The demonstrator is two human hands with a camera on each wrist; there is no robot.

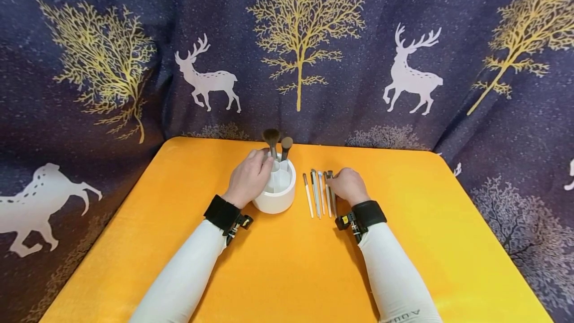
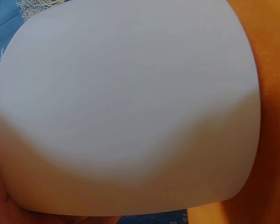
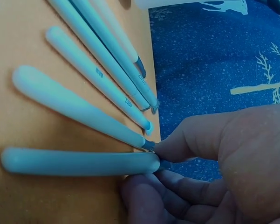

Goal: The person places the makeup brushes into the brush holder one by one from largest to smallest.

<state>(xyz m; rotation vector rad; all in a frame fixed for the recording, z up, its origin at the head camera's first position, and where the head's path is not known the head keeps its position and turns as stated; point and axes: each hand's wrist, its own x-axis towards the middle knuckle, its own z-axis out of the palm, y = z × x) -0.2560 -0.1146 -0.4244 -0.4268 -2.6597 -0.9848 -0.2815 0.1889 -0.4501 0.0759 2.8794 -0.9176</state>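
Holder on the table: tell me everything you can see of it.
The holder is round, white and smooth, plastic-looking, with an open top and inner dividers that split it into compartments. It stands upright on the orange table, left of the loose brushes. Two brushes stand in its far part, bristles up. The left hand holds it at its left side. Its underside is hidden.

White left sleeve (image 1: 181, 273), white right sleeve (image 1: 399, 273), dark lettering (image 1: 405, 316) on the right one. Wide black wristbands (image 1: 220, 215). Small black wrist cameras (image 1: 343, 221), yellow marks.
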